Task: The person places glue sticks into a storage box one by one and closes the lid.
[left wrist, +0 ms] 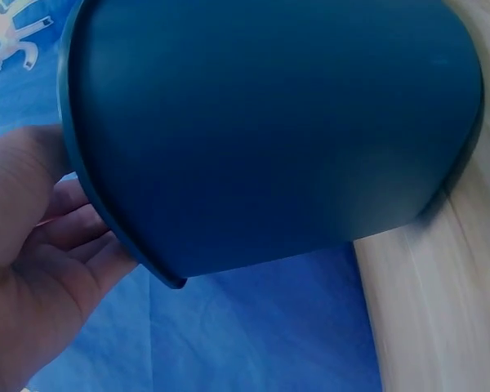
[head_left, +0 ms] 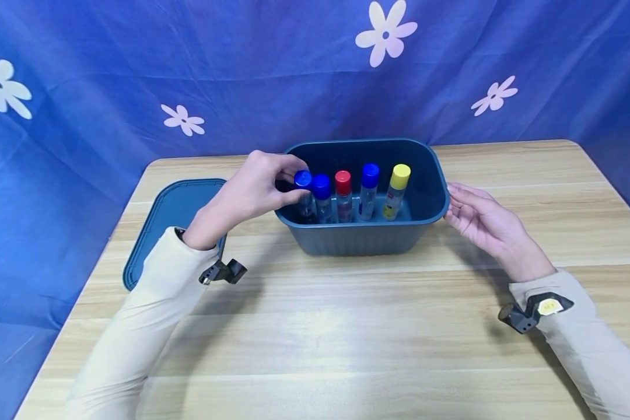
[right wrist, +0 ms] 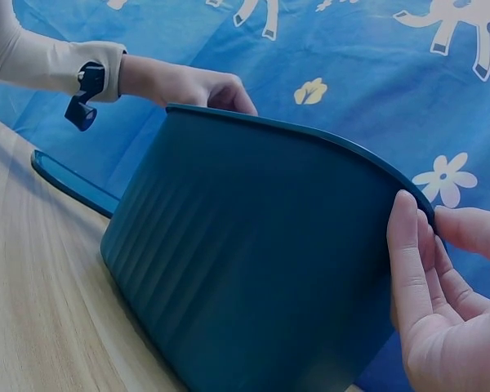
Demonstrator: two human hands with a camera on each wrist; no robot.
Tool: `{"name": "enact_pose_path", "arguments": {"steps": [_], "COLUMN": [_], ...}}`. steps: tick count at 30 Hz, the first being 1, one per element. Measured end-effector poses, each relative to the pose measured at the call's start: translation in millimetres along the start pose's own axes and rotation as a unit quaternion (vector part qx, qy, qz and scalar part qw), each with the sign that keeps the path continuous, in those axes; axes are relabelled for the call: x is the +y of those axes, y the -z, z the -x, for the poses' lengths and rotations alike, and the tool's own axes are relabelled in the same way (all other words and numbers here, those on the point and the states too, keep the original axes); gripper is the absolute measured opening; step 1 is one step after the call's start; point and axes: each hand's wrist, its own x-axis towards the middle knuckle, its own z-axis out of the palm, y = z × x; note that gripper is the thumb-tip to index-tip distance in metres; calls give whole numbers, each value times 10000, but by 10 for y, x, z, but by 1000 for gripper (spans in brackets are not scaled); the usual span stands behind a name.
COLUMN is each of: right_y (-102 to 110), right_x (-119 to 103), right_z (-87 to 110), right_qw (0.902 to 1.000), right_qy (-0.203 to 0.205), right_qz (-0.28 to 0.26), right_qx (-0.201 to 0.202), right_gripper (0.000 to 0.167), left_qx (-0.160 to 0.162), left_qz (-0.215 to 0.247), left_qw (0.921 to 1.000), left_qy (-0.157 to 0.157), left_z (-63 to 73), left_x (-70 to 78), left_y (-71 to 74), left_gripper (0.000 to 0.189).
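Note:
A dark teal plastic bin (head_left: 357, 240) holds several small clear bottles standing in a row. My left hand (head_left: 252, 184) reaches over the bin's left rim and pinches the leftmost blue-capped bottle (head_left: 303, 181) by its cap, between thumb and fingers. Beside it stand another blue-capped bottle (head_left: 322, 188), a red-capped one (head_left: 343, 184), a third blue-capped one (head_left: 370, 178) and a yellow-capped one (head_left: 399, 178). At the bin's right end my right hand (head_left: 480, 224) grips the rim, thumb and fingers on either side, as the right wrist view shows. In the left wrist view the bin wall hides the bottles.
A flat teal lid (head_left: 181, 201) lies on the wooden table (head_left: 320, 338) to the left, partly under my left forearm. Behind the table hangs a blue cloth (head_left: 294, 76) with white flowers, close to the bin's back side.

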Motion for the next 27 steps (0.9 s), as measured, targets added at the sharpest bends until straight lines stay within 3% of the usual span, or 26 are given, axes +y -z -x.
{"name": "enact_pose_path", "arguments": {"steps": [6,10,18,27], "right_y": [5,5,11,13], "right_x": [1,2,14,10], "right_z": [4,2,3,5], "right_qw": [10000,10000,10000,9999], "right_qy": [-12,-28,-12,1], "right_qz": [14,46,87,106], "right_qx": [-31,-45,-33,-13], "right_gripper": [27,28,28,27], "left_qx": [-518,-606,-478,-630], "left_qz": [-437,-580,-794,-1039], "left_qw": [9974,9962,9934,9867], "left_qy": [-228,-243,680,1077], "left_z": [-36,-40,-85,-138], "left_x": [36,51,173,251], "left_y": [24,28,23,25], "left_gripper": [30,29,20,13]}}
